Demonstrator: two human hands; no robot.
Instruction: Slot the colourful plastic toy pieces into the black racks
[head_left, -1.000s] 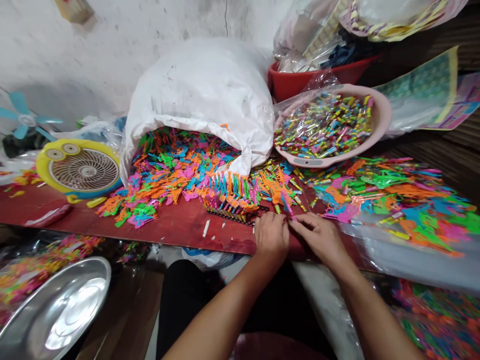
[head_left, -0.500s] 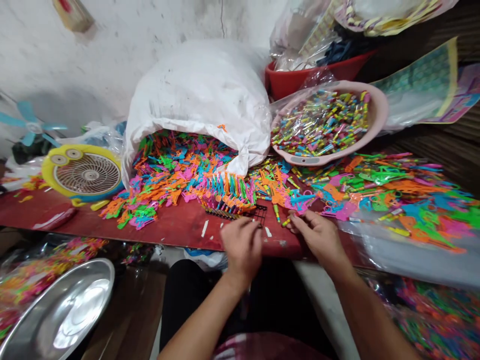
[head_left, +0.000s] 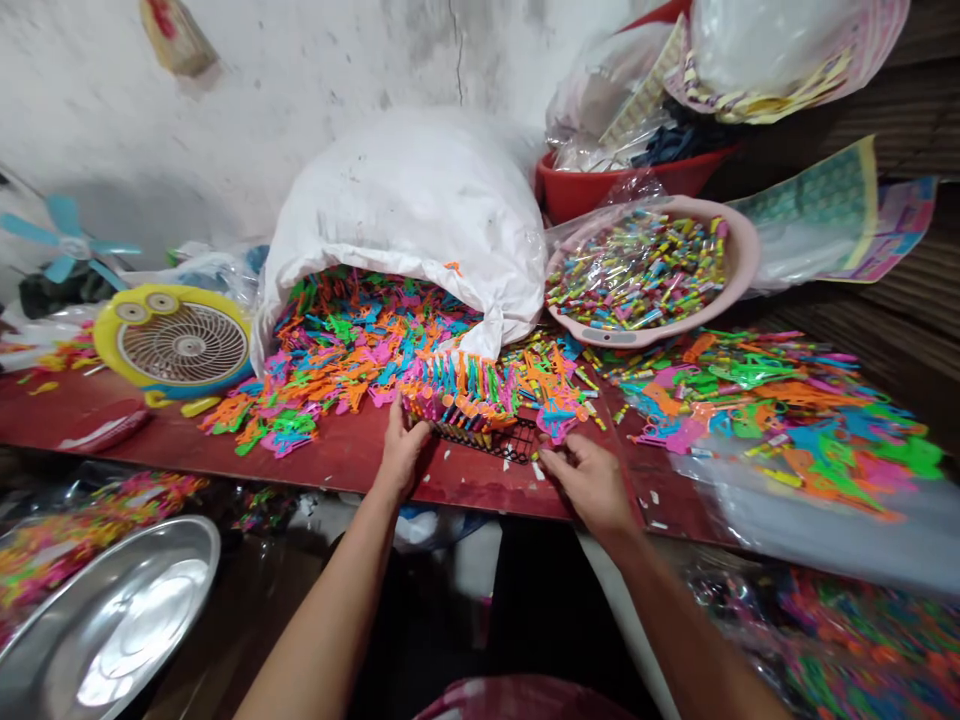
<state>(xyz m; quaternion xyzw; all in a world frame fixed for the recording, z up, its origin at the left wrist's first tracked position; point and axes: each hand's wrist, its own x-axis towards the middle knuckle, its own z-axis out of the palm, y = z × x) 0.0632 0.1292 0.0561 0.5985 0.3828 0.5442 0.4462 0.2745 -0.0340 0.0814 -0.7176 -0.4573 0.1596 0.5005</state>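
On the red table, a black grid rack (head_left: 514,441) holds a row of colourful plastic toys (head_left: 465,392), upright and close together. My left hand (head_left: 405,452) grips the rack's left end, thumb in front and fingers at the side. At the right end, my right hand (head_left: 592,482) is closed in a pinch on a small striped tube (head_left: 535,456); only its yellow tip shows. Just beyond that hand lies a little heap of loose orange, blue and pink toys (head_left: 559,400). The rack's right part shows bare grid.
A white sack (head_left: 405,200) spills plastic toys behind the rack. A pink basin (head_left: 742,245) holds many striped tubes. More toys (head_left: 817,400) spread rightward over plastic film. A yellow fan (head_left: 112,335) stands left; a metal bowl (head_left: 202,545) sits below the table edge.
My left hand has moved left from the rack's front to its left end. My right hand has come left to the rack with the tube. The rack has turned or shifted slightly.
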